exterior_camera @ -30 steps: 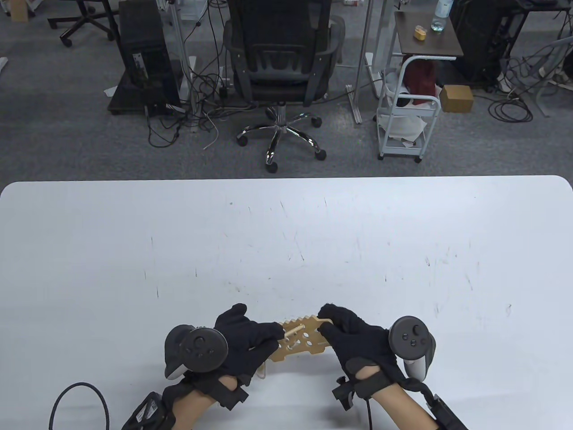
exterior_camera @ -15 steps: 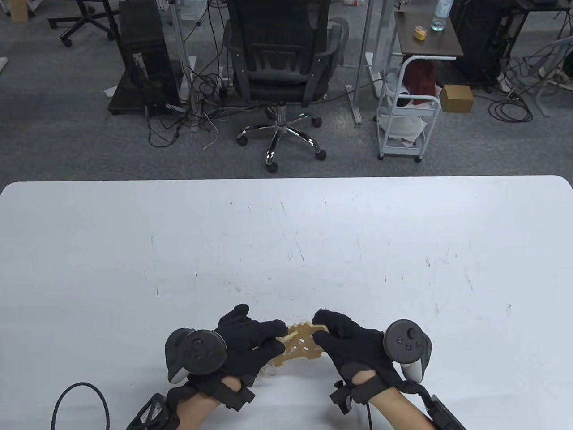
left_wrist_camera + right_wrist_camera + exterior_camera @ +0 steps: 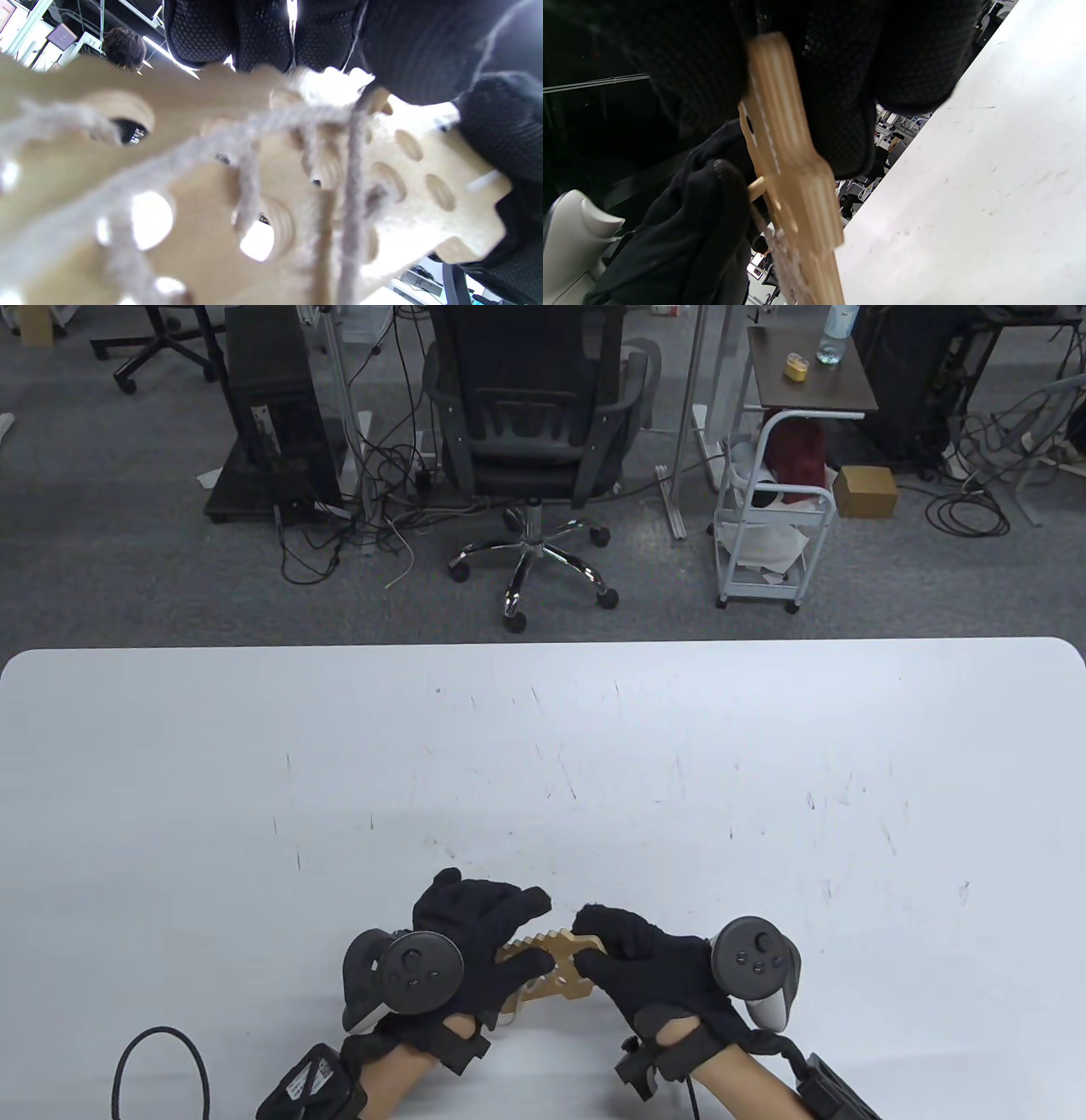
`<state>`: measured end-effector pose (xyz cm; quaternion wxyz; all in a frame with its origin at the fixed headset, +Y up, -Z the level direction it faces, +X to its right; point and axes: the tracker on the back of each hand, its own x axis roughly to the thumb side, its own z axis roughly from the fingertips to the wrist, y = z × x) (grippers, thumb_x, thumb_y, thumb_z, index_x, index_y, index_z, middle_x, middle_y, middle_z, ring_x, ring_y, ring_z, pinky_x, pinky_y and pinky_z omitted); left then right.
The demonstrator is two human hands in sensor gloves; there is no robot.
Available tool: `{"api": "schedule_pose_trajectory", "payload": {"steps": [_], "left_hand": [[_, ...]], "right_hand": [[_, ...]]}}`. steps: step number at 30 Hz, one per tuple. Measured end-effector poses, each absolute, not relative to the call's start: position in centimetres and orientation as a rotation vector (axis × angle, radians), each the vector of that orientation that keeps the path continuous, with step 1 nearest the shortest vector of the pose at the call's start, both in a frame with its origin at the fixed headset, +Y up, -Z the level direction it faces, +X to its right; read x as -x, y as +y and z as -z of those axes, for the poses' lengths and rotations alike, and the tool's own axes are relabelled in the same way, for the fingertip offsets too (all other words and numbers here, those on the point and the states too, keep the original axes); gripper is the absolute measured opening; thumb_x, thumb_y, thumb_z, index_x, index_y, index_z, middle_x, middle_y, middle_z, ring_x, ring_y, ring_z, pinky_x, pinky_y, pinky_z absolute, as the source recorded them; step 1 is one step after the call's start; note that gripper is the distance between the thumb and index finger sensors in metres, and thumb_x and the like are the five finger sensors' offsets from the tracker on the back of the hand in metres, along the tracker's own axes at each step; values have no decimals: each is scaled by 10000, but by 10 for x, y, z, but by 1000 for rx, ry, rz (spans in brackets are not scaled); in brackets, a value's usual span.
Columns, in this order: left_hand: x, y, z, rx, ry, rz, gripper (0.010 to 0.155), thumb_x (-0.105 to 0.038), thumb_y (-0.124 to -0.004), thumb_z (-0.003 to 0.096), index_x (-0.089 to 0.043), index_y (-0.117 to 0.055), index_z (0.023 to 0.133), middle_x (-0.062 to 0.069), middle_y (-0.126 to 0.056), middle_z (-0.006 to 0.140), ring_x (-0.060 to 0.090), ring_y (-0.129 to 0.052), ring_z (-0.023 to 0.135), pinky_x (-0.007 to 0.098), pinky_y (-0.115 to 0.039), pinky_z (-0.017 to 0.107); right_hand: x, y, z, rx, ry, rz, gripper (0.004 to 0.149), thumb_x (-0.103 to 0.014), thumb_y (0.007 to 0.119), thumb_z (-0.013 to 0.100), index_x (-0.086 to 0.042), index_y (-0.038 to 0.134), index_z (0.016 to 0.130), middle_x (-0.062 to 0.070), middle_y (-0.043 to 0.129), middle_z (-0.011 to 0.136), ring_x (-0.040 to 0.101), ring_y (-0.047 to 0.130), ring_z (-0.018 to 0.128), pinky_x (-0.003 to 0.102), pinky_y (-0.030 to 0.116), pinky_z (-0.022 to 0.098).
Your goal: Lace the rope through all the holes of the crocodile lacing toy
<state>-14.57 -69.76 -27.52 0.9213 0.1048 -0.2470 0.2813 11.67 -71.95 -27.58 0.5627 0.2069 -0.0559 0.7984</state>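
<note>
The crocodile lacing toy point(image 3: 551, 971) was held up off the table point(image 3: 543, 763), near its front edge, tilted and spanning the gap between my two hands. In the left wrist view its underside filled the frame, and the rope point(image 3: 254, 127) crossed that face in several strands, laced through some of the holes, while a cluster of holes toward the right-hand end of the toy looked unthreaded. My right hand point(image 3: 653, 976) gripped the end of the toy, with the fingers point(image 3: 840, 84) clamped on both faces of the board, as the right wrist view showed edge-on. My left hand point(image 3: 475, 942) covered the opposite end of the toy, its fingers point(image 3: 526, 903) curled over the toothed far edge; I could see it pressing on the wood. In the right wrist view a short wooden needle point(image 3: 756, 188) stuck out from the toy's face just beside my left fingers, so I judged I was mid-pass through a hole, though I could not tell whether those fingers truly pinched it. The risk I saw was the needle slipping back out if my left grip was loose, or catching a strand already laid across the underside, which would tangle the lacing. With my gloves hiding most of the toy from above, I could also have picked an already threaded hole next.
</note>
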Motion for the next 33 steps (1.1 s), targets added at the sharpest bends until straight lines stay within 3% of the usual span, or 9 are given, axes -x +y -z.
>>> {"api": "schedule_pose_trajectory", "payload": {"steps": [13,24,33], "left_hand": [[155,-692,274,-267,-476,-598,683,-611,-875,359,-379,-732,986,5,-777,949,315,-717,909,607,-394,778],[201,-675,282,-363,-343,-692,641,-588,-874,376,-375,-759,969,-2,-805,919,316,-741,892,601,-420,771],[233,-677,297,-374,-224,-750,568,-515,-870,408,-389,-776,953,-6,-827,899,311,-763,877,602,-431,768]], "right_hand": [[-127,-716,277,-407,-179,-1860,495,-320,922,411,-103,811,842,70,1037,698,227,1101,512,399,866,412],[-141,-719,283,-310,-175,-1798,491,-311,902,416,-106,800,850,72,1026,703,233,1093,511,424,844,424],[-153,-720,288,-229,-152,-1699,482,-305,867,431,-115,781,866,70,1012,710,231,1080,502,442,823,440]]}}
